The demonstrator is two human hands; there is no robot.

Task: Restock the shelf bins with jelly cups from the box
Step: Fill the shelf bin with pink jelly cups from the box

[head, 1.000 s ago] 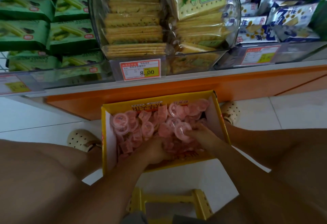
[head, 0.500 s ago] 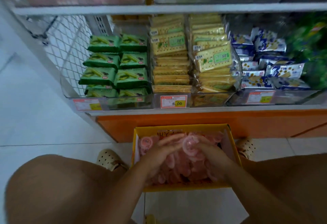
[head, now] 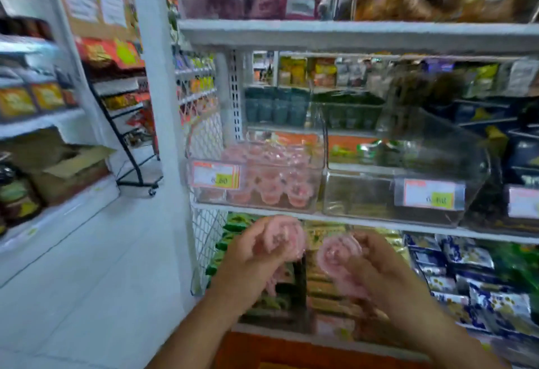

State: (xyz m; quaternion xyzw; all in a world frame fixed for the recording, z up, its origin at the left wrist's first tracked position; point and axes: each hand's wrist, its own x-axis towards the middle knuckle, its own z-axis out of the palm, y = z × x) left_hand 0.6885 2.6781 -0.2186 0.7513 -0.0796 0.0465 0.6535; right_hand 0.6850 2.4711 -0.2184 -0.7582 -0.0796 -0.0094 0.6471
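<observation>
Shop shelving fills the view, motion-blurred, with a white shelf [head: 350, 224] running across the middle. At its left end sits a clear bin [head: 210, 199] partly filled with pink jelly cups [head: 271, 190], a price tag [head: 216, 174] on its front. A second clear bin [head: 364, 196] stands just beside it on the right. Just below the shelf's front edge, the left hand [head: 250, 263] grips a bunch of pink cups [head: 284, 237] (the count is lost in the blur), and the right hand [head: 376, 275] clutches another bunch [head: 335, 252].
</observation>
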